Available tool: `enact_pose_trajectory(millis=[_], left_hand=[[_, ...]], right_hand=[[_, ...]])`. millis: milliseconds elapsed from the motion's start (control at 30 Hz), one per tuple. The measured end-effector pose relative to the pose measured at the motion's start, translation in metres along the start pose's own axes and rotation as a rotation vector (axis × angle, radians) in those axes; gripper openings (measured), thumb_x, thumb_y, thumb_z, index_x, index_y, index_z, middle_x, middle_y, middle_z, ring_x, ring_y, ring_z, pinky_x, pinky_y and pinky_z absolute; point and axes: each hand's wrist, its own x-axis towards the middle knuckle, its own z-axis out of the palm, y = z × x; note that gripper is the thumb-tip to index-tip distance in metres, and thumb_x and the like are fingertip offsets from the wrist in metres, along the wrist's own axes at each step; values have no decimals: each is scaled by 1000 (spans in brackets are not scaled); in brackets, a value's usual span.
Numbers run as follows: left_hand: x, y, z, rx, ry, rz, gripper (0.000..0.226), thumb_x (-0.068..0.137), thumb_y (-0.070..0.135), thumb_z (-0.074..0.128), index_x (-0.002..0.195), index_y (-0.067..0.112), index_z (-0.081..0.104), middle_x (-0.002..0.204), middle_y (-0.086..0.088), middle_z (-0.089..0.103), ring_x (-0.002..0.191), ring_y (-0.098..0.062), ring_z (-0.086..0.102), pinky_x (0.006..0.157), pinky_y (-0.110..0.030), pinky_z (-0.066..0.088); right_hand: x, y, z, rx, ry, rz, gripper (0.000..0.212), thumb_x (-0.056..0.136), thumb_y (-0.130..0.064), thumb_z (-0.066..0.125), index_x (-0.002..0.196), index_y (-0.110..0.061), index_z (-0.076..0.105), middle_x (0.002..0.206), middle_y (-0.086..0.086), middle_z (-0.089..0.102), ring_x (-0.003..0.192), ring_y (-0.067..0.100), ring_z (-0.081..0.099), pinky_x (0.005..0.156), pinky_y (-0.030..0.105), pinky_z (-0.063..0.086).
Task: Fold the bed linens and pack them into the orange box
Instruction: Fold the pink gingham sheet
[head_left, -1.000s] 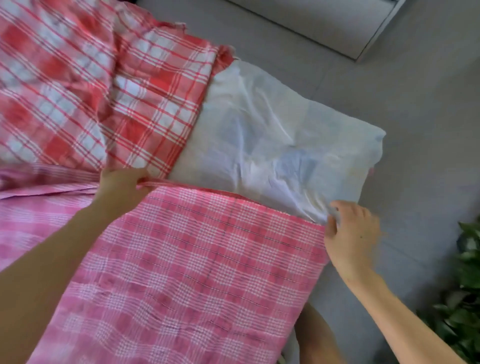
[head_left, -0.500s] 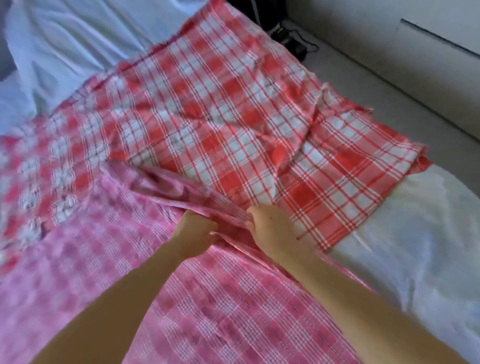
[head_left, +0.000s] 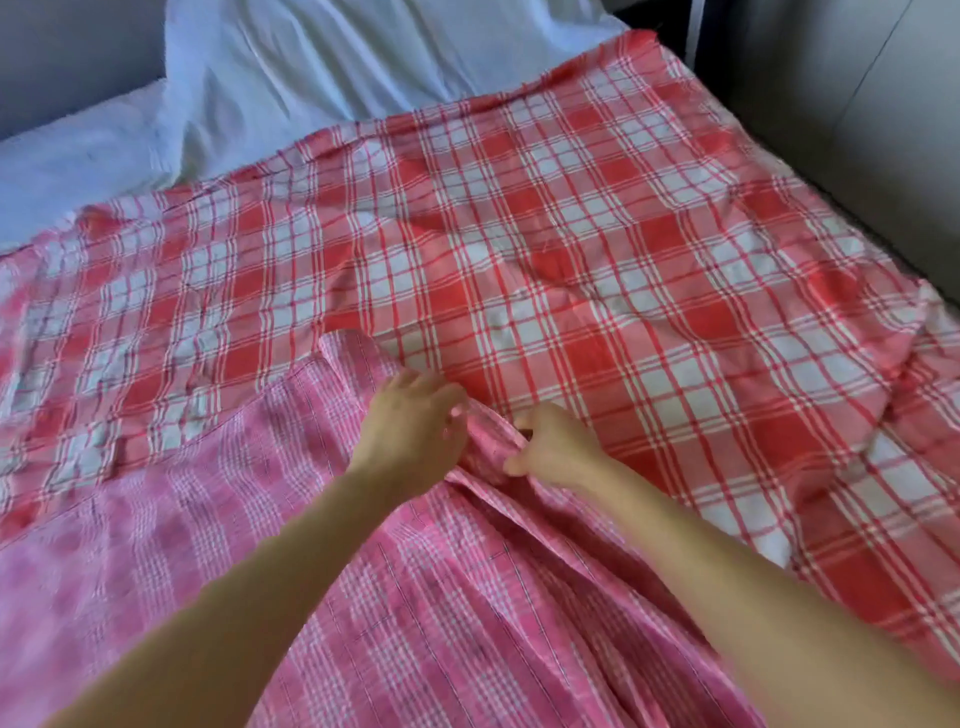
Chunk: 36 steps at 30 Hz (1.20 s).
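Note:
A pink checked sheet (head_left: 405, 613) lies across the near part of the bed, its far edge bunched into a ridge at the centre. Beyond it a red and white plaid sheet (head_left: 597, 249) is spread flat. My left hand (head_left: 415, 431) rests on the bunched pink edge with its fingers curled over the fold. Just right of it, my right hand (head_left: 550, 447) pinches the same pink ridge between thumb and fingers. The orange box is not in view.
A white sheet and pillow (head_left: 291, 78) lie at the head of the bed, far left. A grey padded wall or headboard (head_left: 852, 119) runs along the right side. Grey surface shows at the top left corner.
My hands came together from the two corners of the pink sheet to its far edge at the centre. The view has swung left and up, away from the floor, showing the whole plaid sheet.

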Motion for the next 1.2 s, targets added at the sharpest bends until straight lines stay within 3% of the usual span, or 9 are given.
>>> enact_pose_trajectory(millis=[100, 267, 500, 600, 767, 867, 1000, 1100, 1200], left_hand=[[35, -2, -1, 127, -489, 178, 39, 79, 19, 58, 115, 32, 62, 121, 15, 57, 122, -17, 43, 105, -36, 22], [66, 6, -4, 240, -777, 257, 6, 77, 23, 56, 80, 18, 60, 70, 9, 53, 82, -17, 56, 86, -29, 37], [123, -20, -49, 374, -455, 188, 27, 88, 43, 50, 93, 23, 68, 80, 7, 66, 75, -16, 56, 78, -28, 49], [150, -24, -63, 503, -193, 192, 34, 93, 51, 44, 90, 28, 69, 78, 9, 68, 78, -14, 62, 85, -29, 45], [173, -16, -43, 578, 10, 31, 12, 90, 19, 56, 96, 22, 65, 95, 1, 59, 97, -23, 52, 92, -36, 30], [169, -20, -10, 472, 63, -177, 35, 79, 5, 65, 111, 15, 54, 111, -8, 52, 107, -28, 44, 99, -40, 28], [145, -32, 12, 402, -11, -310, 51, 83, 15, 65, 127, 19, 40, 118, -11, 49, 112, -30, 45, 100, -43, 32], [99, -41, 14, 188, -279, -29, 25, 92, 36, 52, 113, 24, 58, 113, 3, 58, 110, -19, 52, 99, -36, 35], [41, -52, 18, 236, -462, 277, 43, 89, 58, 32, 95, 30, 65, 93, 17, 62, 91, -9, 59, 83, -27, 37]], right_hand=[[-10, -2, -7, -86, 128, -212, 9, 76, -16, 65, 85, -16, 66, 84, 1, 69, 87, 24, 63, 65, 32, 44], [-28, 9, -34, -62, 251, -326, 14, 73, 6, 56, 67, -6, 59, 59, -2, 54, 57, 15, 48, 54, 31, 36], [-11, 33, -74, 51, 331, -217, 9, 79, -3, 67, 72, -6, 63, 56, -2, 50, 52, 11, 41, 53, 25, 29], [-4, 37, -82, 31, 402, -182, 42, 79, -6, 70, 53, -22, 40, 50, -7, 32, 48, 5, 28, 48, 20, 26], [17, 49, -64, -101, 510, -57, 13, 82, -6, 63, 73, -14, 61, 63, -3, 54, 63, 17, 52, 57, 28, 32], [31, 55, -48, -178, 477, 50, 20, 81, -1, 58, 91, -18, 63, 83, -2, 65, 81, 22, 63, 64, 29, 42], [41, 63, -37, -354, 583, 84, 26, 71, 3, 70, 90, -11, 61, 80, 6, 63, 69, 28, 61, 57, 35, 49], [20, 49, -25, -349, 740, -114, 32, 62, 3, 79, 86, -8, 62, 73, 5, 60, 65, 26, 58, 51, 33, 48], [-22, 20, -5, -74, 253, -155, 32, 87, -42, 63, 108, -18, 61, 84, -5, 63, 74, 15, 61, 61, 26, 50]])
